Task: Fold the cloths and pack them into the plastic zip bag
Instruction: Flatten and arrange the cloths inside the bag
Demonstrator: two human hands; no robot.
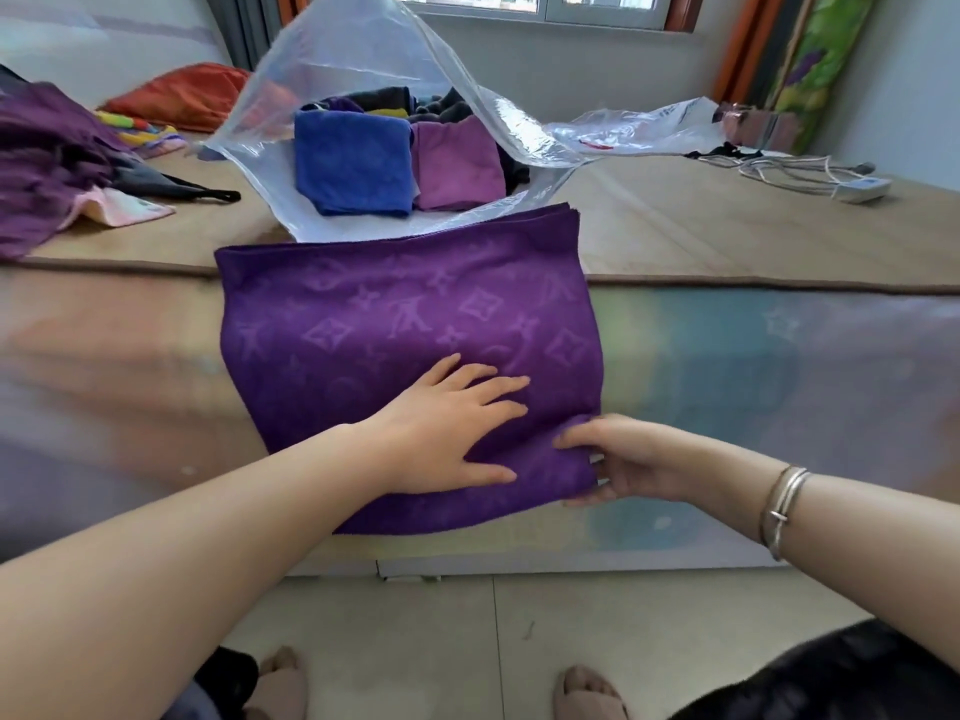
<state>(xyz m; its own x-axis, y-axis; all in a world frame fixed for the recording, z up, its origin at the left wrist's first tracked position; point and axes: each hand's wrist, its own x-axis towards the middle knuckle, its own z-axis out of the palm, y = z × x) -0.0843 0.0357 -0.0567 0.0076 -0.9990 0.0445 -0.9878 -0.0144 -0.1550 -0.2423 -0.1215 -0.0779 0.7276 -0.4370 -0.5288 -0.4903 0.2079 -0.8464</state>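
Fingers [498,392] of the left hand [441,428] spread straight, pressing flat on the purple towel [395,324]; right hand [618,462] pinching the towel's near right corner, thumb on top, other fingers curled beneath. Towel folded, draped over the bed [753,236] edge, its far end touching the mouth of the plastic zip bag [363,65]. Probably soft, light, limp and plush, non-slip and unbreakable; best taken at corners or along a folded edge, palm pinning the layers. Inside the bag: one blue cloth [353,163], one mauve cloth [457,163], several dark ones behind, number unclear. Unfolded pile [47,158] at far left, count not readable. One more plastic bag [639,127] to the right.
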